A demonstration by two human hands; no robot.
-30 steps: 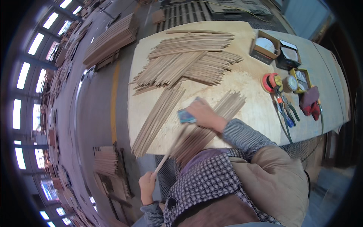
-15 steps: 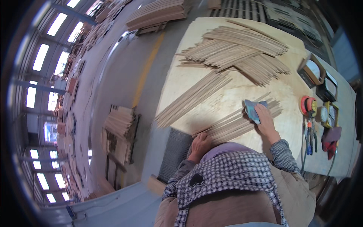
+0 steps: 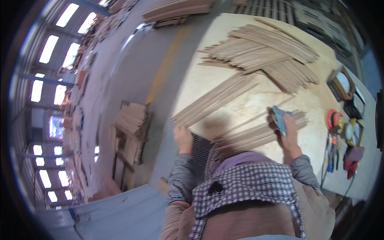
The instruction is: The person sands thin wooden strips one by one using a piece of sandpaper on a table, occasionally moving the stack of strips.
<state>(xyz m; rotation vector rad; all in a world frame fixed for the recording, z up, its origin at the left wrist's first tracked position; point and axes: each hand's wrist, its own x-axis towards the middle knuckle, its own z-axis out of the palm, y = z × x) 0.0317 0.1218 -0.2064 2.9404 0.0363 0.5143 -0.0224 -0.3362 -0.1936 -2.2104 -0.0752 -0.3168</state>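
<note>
My right hand (image 3: pixel 291 134) is closed around a folded blue-green sheet (image 3: pixel 282 119); whether it is cloth or sandpaper I cannot tell. Below it, several thin wooden strips (image 3: pixel 256 134) lie side by side near my body, with one strip lying slightly apart above them. My left hand (image 3: pixel 183 140) has its fingers curled at the near left end of a second row of strips (image 3: pixel 216 100), by the board's edge. What those fingers hold, if anything, does not show clearly.
A pale plywood board (image 3: pixel 240 106) covers the worktable. Crossed stacks of strips (image 3: pixel 256 52) lie at its far side. To the right are a red-and-yellow sander (image 3: pixel 334 119), pliers (image 3: pixel 333 154) and a dark red cloth (image 3: pixel 352 166). A wood-loaded stand (image 3: pixel 132 120) is on the floor at left.
My left hand has moved left, from the near strips' end to the end of the other row. My right hand still holds the blue-green sheet above the near strips. The view has shifted slightly.
</note>
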